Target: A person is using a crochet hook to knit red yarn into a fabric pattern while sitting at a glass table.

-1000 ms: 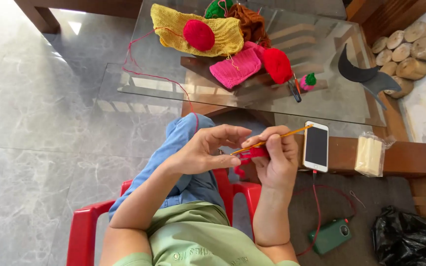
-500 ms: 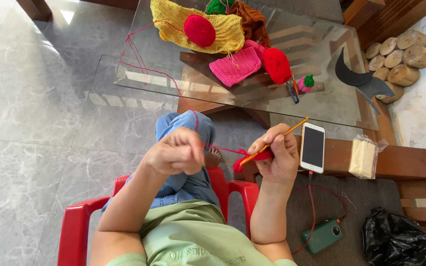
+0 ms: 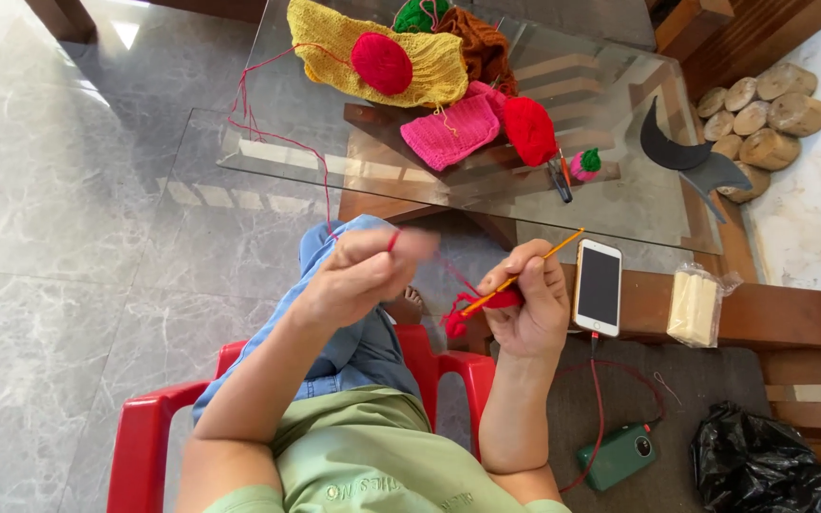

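Left hand (image 3: 358, 275) has come up and away from the right since a second ago; it's now raised over the knee, fingers pinched shut on the red yarn (image 3: 277, 142), strand taut and looped over a finger. Reads as drawing slack for the next stitch.

Yarn runs up from that hand and over the near-left edge of the glass table (image 3: 239, 171).

Far edge of the table, left to right: yellow knitted piece (image 3: 334, 38) with a red round piece (image 3: 381, 63) on it, green and brown pieces behind, pink square (image 3: 450, 131), red ball-shaped piece (image 3: 529, 130), small pink-and-green item (image 3: 583, 163) near a dark tool, can't tell what.

Right hand (image 3: 529, 309) unchanged: closed around the orange crochet hook (image 3: 525, 271), small red crochet work (image 3: 458, 318) hanging at the hook end, between both hands.

Further right on the wooden bench (image 3: 781, 318): white phone (image 3: 598, 286) on a red cable, clear bag (image 3: 696, 306) holding a pale block. Below it: black plastic bag (image 3: 762, 465), contents hidden.
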